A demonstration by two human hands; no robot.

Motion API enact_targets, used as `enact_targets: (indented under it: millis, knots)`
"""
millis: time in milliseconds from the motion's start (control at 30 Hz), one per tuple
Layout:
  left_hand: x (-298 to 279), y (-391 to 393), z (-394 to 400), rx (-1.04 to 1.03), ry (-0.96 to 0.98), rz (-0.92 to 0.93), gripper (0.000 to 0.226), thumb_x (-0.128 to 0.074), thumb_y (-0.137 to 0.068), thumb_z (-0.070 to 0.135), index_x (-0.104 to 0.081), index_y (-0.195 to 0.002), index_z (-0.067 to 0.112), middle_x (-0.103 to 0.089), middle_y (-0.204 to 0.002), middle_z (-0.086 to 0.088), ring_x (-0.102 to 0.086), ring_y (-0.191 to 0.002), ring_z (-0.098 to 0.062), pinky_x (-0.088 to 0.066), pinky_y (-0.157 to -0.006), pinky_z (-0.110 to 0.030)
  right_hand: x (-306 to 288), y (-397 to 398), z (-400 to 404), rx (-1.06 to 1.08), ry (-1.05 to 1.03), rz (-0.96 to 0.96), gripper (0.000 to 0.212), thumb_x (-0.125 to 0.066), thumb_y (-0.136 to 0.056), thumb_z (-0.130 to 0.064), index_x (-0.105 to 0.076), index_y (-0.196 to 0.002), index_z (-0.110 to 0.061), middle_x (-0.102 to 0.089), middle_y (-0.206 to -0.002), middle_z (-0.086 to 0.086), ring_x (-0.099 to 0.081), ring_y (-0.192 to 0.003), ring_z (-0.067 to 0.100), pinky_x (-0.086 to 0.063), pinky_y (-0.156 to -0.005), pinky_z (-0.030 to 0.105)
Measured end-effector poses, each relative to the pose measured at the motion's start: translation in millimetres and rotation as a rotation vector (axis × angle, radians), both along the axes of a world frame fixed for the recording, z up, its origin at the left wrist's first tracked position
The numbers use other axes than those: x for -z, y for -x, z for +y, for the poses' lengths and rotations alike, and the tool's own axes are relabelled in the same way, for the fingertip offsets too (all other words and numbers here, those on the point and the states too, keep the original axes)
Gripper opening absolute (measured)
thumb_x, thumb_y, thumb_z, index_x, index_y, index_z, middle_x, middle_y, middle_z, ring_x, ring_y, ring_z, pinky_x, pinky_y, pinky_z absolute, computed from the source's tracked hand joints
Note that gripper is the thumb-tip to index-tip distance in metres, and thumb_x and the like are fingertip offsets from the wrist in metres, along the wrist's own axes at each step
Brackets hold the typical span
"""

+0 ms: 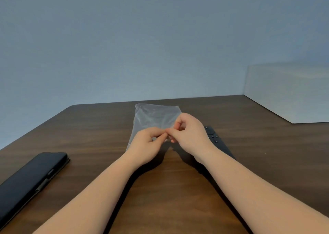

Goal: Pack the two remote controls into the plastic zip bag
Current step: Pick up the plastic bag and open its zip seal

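A clear plastic zip bag (154, 118) lies at the middle of the dark wooden table (169, 180), its near edge lifted. My left hand (147, 144) and my right hand (190, 135) both pinch that near edge, fingertips touching each other. A black remote control (212, 134) with small buttons lies just right of the bag, mostly hidden under my right wrist. Far left, a long black object (30, 182) lies on the table; I cannot tell whether it is the second remote or a phone in a case.
A white box (292, 93) stands at the back right corner against the blue-grey wall. The table's far edge runs just behind the bag, and its left edge slants toward me past the long black object.
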State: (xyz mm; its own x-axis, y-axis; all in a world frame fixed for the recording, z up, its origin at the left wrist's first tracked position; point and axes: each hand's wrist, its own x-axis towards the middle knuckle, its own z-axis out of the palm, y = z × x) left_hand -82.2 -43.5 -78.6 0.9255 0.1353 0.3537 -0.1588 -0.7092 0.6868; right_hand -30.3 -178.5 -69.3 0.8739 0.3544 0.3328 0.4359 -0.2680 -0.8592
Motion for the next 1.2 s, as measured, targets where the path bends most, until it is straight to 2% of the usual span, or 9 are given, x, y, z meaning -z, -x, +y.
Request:
enact_targets:
  millis: [133,300,500,633,767,867,967,1033,1200]
  knots:
    - [-0.3,-0.7,1.6,-0.039,0.024,0.004,0.016,-0.057,-0.088,0.024,-0.072,-0.092,0.024,-0.069,-0.087,0.013,-0.061,-0.085,0.001,-0.043,-0.07,-0.004,0.9,-0.4,-1.1,-0.02,-0.003,-0.01,0.017,-0.065,-0.085,-0.009,-0.05,-0.076,-0.011,-0.068,-0.073,0.016,-0.061,-0.06,0.015,-0.053,-0.062,0.032]
    - [-4.0,2.2,8.4,-0.095,0.132,-0.007,0.012,-0.067,-0.081,0.026,-0.072,-0.071,0.03,-0.071,-0.073,0.014,-0.063,-0.072,0.005,-0.044,-0.063,-0.008,1.3,-1.6,-3.4,-0.058,0.036,-0.026,0.016,-0.067,-0.085,-0.013,-0.052,-0.079,-0.014,-0.069,-0.075,0.015,-0.06,-0.062,0.014,-0.053,-0.066,0.032]
    - [-5.7,1.4,9.0,-0.144,0.134,-0.001,0.012,-0.065,-0.083,0.023,-0.072,-0.073,0.021,-0.073,-0.077,0.001,-0.066,-0.079,-0.016,-0.051,-0.073,-0.026,0.2,-0.7,-2.6,-0.093,0.053,-0.063,0.014,-0.066,-0.085,-0.011,-0.052,-0.08,-0.013,-0.064,-0.076,0.018,-0.056,-0.063,0.012,-0.049,-0.066,0.028]
    - [-7.6,-1.2,13.1,-0.251,0.078,-0.09,0.016,-0.061,-0.085,0.022,-0.069,-0.072,0.015,-0.07,-0.073,-0.002,-0.065,-0.075,-0.021,-0.049,-0.068,-0.027,1.4,-2.3,-2.6,-0.103,0.092,-0.09,0.014,-0.063,-0.084,-0.005,-0.053,-0.08,-0.014,-0.053,-0.07,0.005,-0.051,-0.068,0.018,-0.047,-0.068,0.028]
    - [-10.5,2.6,19.4,-0.254,0.022,-0.199,0.004,-0.06,-0.086,0.016,-0.062,-0.084,0.019,-0.067,-0.074,0.002,-0.063,-0.073,-0.013,-0.05,-0.071,-0.025,1.9,-3.1,-3.3,-0.091,0.091,-0.064,0.017,-0.057,-0.082,-0.002,-0.061,-0.085,-0.018,-0.054,-0.07,0.007,-0.051,-0.067,0.016,-0.048,-0.069,0.029]
    - [-7.3,5.2,16.8,-0.105,-0.133,-0.21,0.018,-0.057,-0.084,0.004,-0.053,-0.084,0.021,-0.062,-0.077,0.001,-0.058,-0.073,-0.011,-0.044,-0.066,-0.014,0.9,-0.6,-3.0,-0.084,0.114,-0.053,0.028,-0.055,-0.084,-0.004,-0.067,-0.101,-0.023,-0.066,-0.081,0.015,-0.061,-0.077,0.022,-0.051,-0.08,0.03]
    - [-3.2,1.8,19.2,-0.015,-0.288,-0.225,0.025,-0.053,-0.081,-0.006,-0.063,-0.083,0.017,-0.062,-0.083,0.001,-0.054,-0.075,-0.009,-0.04,-0.07,-0.01,1.7,-1.7,-2.8,-0.057,0.141,-0.069,0.034,-0.055,-0.085,-0.005,-0.064,-0.115,-0.02,-0.069,-0.086,0.012,-0.063,-0.082,0.021,-0.051,-0.087,0.029]
    - [-2.9,0.8,20.9,-0.006,-0.323,-0.212,0.031,-0.051,-0.082,-0.006,-0.067,-0.097,0.016,-0.062,-0.091,0.004,-0.053,-0.08,-0.007,-0.039,-0.072,-0.005,1.9,-3.2,-2.5,-0.049,0.151,-0.07,0.037,-0.054,-0.086,-0.006,-0.061,-0.119,-0.02,-0.069,-0.086,0.01,-0.064,-0.082,0.018,-0.049,-0.087,0.027]
    - [-0.5,-0.4,23.6,0.006,-0.387,-0.205,0.048,-0.047,-0.082,-0.01,-0.059,-0.119,0.019,-0.063,-0.105,-0.001,-0.052,-0.096,-0.016,-0.035,-0.079,-0.015,1.7,-4.3,-2.5,-0.039,0.152,-0.059,0.042,-0.052,-0.086,-0.006,-0.058,-0.125,-0.019,-0.071,-0.086,0.01,-0.065,-0.084,0.017,-0.045,-0.089,0.023]
